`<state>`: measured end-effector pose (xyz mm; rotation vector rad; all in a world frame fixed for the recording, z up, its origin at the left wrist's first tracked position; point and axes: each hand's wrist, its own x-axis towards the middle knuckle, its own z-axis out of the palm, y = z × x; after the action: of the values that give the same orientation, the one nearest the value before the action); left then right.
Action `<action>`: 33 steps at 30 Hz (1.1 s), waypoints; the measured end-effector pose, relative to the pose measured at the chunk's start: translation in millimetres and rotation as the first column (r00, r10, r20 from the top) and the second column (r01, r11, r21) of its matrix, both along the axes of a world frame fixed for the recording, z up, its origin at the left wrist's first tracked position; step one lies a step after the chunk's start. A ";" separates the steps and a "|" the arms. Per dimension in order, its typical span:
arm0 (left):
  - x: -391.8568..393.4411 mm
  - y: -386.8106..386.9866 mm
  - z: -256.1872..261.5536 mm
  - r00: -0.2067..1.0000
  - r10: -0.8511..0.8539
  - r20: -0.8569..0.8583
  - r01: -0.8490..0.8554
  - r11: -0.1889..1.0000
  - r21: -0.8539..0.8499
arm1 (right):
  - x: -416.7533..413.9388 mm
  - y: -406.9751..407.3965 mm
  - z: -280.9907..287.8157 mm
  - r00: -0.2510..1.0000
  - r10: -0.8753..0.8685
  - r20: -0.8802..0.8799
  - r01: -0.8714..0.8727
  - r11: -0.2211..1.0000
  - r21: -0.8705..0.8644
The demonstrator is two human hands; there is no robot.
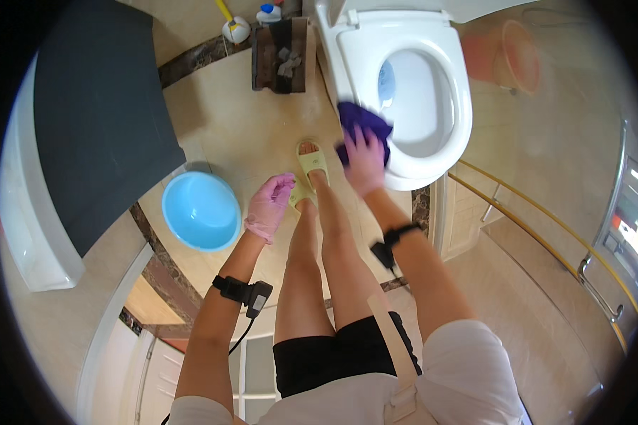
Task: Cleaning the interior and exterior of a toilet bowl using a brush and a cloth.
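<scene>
My right hand (365, 162), in a thin pink glove, presses a dark purple cloth (366, 125) against the near left edge of a white toilet seat (367, 69). Its fingers are spread over the cloth and slightly blurred. The toilet lid is up, and the bowl (422, 106) shows inside the seat ring. My left hand (270, 204), gloved in pink as well, hovers above the floor between a light blue plastic basin (199, 207) and my feet. Its fingers are curled together, and I see nothing in them.
A brown waste bin (260, 64) holding crumpled paper stands left of the toilet, near a toilet brush (236, 30) and a blue-capped bottle (268, 14). A pink bucket (515, 58) is on the right, above yellow rails (531, 196). A dark counter (101, 106) juts in from the left.
</scene>
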<state>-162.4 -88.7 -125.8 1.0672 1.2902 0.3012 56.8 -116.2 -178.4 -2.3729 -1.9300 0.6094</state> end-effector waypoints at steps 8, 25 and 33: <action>89.3 27.5 3.3 0.859 -0.476 -0.187 0.508 0.839 0.196 | 86.0 -206.3 -10.2 0.366 -0.922 0.125 0.924 0.344 -0.171; 248.0 -11.1 -24.5 -0.055 -0.694 -0.718 0.945 -0.268 0.186 | 93.1 -193.0 45.4 -0.321 -0.516 -0.794 0.946 -0.131 -0.297; 243.8 -10.4 25.6 0.165 -0.692 -0.703 0.936 -0.114 0.332 | 151.3 -81.8 125.9 0.747 -0.639 -0.183 0.656 0.666 0.354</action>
<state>81.5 -99.1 -100.3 2.6069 0.3281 -0.4652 208.0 -198.1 -52.5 -2.4744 -0.9109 0.1783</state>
